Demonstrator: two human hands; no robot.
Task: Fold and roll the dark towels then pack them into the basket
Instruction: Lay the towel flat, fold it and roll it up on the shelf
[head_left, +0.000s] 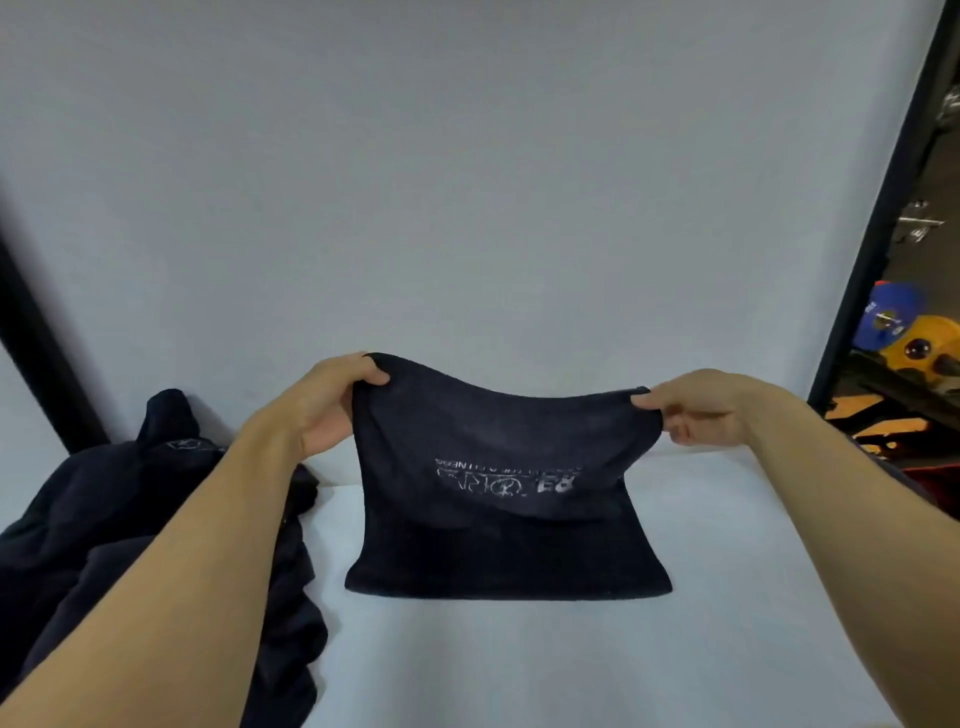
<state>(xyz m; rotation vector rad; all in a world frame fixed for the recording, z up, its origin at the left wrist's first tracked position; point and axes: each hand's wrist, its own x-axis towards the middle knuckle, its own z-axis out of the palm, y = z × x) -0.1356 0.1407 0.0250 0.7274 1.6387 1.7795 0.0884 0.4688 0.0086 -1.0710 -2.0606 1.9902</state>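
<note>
Dark towel (498, 467), lifted by its far corners, near edge resting on the white table (519, 665). Left hand (332, 405) and right hand (696, 410) pinch closed on them. Folding underway; next, lay edges together. Unfolded heap (104, 519) waits left; basket unseen.

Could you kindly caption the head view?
Left hand and right hand lift a dark towel's far edge above the white table.

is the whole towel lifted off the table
No, the left hand and right hand hold only the far corners of the dark towel up, while its near edge lies on the white table.
</note>
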